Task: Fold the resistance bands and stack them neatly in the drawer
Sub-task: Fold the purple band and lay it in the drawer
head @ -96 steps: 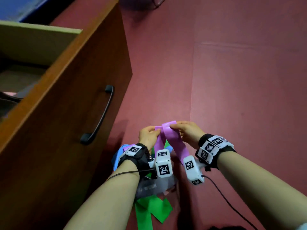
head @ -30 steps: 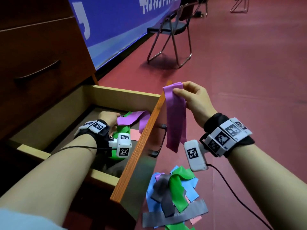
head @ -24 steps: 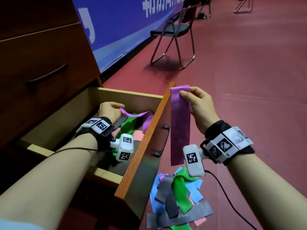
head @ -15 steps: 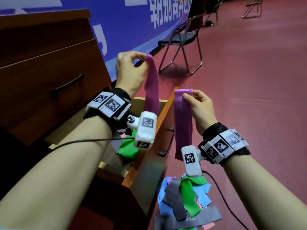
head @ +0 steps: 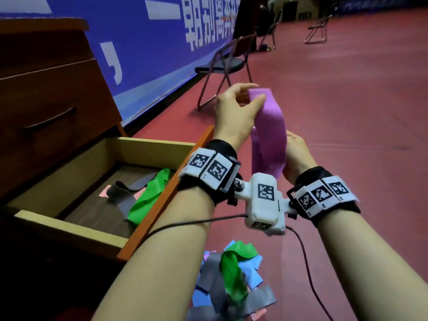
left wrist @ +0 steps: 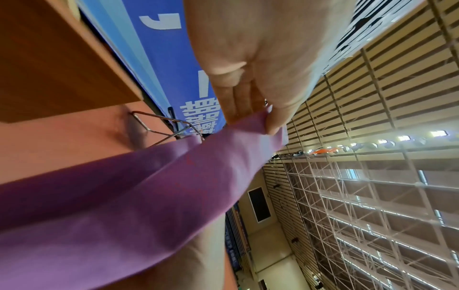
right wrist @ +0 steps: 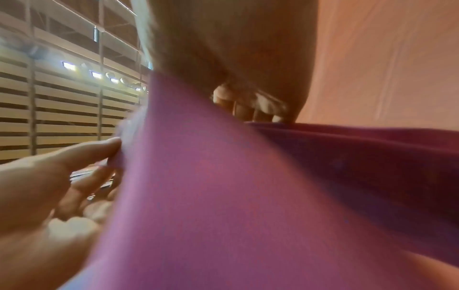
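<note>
A purple resistance band (head: 268,137) hangs doubled in the air, just right of the open wooden drawer (head: 150,147). My left hand (head: 252,98) pinches its top end between thumb and fingers; the left wrist view shows the same pinch (left wrist: 258,119) on the band (left wrist: 149,196). Lower down, my right hand (head: 294,154) holds the band's lower part, its fingers mostly hidden behind it. The band (right wrist: 223,196) fills the blurred right wrist view, with curled fingers (right wrist: 248,109) on it. Green (head: 148,198), grey (head: 120,195) and pink (head: 104,193) bands lie loose in the drawer.
A pile of loose bands (head: 231,274), grey, green and blue, lies on the red floor below my arms. The drawer's front panel (head: 166,193) juts out beside my left forearm. A shut drawer (head: 48,119) sits above. A folding chair (head: 227,66) stands by the blue banner.
My left hand has carried its end of the purple band rightward over to the right hand's side. The right hand has dropped lower on the band, which is now doubled.
</note>
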